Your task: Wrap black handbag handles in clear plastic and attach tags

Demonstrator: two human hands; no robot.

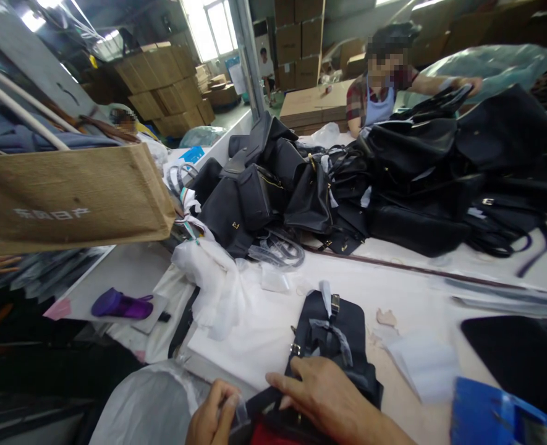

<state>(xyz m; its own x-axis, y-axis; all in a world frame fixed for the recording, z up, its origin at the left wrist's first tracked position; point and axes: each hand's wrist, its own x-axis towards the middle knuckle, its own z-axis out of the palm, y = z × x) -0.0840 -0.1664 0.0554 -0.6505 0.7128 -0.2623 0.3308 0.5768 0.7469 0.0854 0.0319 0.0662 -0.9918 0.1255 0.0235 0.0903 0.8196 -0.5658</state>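
Observation:
A black bag (354, 321) with gold-coloured buckles and plastic-wrapped straps lies on the white table right in front of me. My right hand (331, 395) rests over its near part, fingers bent around the black material at the edge. Beside it, at the bottom of the view, my left hand (214, 414) is closed, thumb against fingers, on the near left end of the bag, where a bit of clear plastic shows. Something red (273, 432) appears below, between the hands. The bag's nearest part is cut off by the frame.
Black bags (259, 191) are heaped across the table's far side, where a co-worker (379, 93) handles one. White wrapping (212, 278), a purple bottle (122, 305) and a burlap bag (73, 198) are at left. White sheets (424, 364) and a blue box (496, 414) lie right.

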